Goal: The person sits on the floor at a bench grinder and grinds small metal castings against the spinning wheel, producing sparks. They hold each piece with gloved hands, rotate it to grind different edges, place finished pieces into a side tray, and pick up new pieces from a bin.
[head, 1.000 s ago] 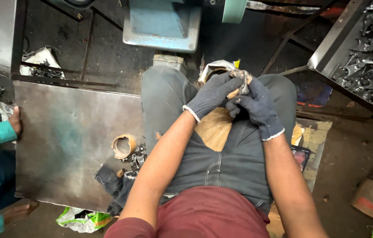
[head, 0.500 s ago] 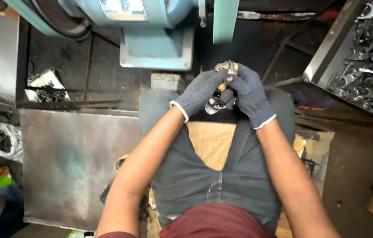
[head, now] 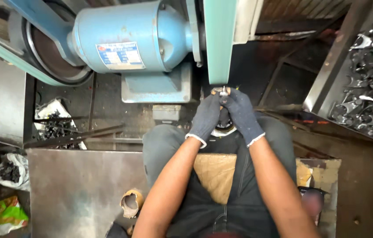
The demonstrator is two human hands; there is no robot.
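- Both my hands are in dark knit gloves with white cuffs, pushed up close together right in front of me, knuckles nearly touching.
- My left hand (head: 205, 119) and right hand (head: 241, 115) are both pinching the same small metal piece (head: 220, 91) at the fingertips, so neither one is spread.
- That piece sits right at the bottom end of the pale green sanding belt (head: 220, 39); it looks like it's touching the belt, but it's too small for me to say for sure what the part is.
- Just left of the belt is the big light blue motor (head: 129, 35) on its blue base, with a dark round wheel (head: 52, 53) further left.
- I'm sitting with a piece of brown cardboard (head: 215, 174) across my lap, between my forearms.
- Off to my right there's a metal tray (head: 327, 83) piled with dark forged metal parts (head: 369, 83), well apart from my hands.
- On my left, a flat steel sheet (head: 72, 194) lies low beside my leg, with a worn roll of tape (head: 130, 203) at its edge.
- Further left there's a white bag of dark scrap bits (head: 56, 125) on the floor.
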